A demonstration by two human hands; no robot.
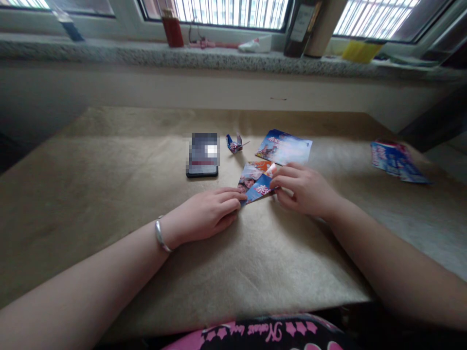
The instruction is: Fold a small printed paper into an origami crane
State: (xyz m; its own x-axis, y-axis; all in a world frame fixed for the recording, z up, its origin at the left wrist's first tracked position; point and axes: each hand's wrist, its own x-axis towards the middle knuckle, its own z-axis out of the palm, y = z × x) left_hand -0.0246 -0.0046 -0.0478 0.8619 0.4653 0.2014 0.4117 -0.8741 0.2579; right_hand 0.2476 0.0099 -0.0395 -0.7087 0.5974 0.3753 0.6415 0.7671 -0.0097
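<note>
A partly folded piece of printed paper (255,182), blue and orange, lies flat on the brown table cover (109,165). My left hand (207,214), with a silver bracelet on the wrist, presses its fingertips on the paper's lower left corner, fingers held together. My right hand (304,189) pinches the paper's right edge with curled fingers. Just beyond lie a folded paper crane (235,143) and a flat printed sheet (284,146).
A dark phone (202,155) lies left of the paper. More printed sheets (396,160) sit at the far right. The stone window sill (219,56) behind holds a red container (172,29), a dark bottle (301,26) and a yellow object (361,51).
</note>
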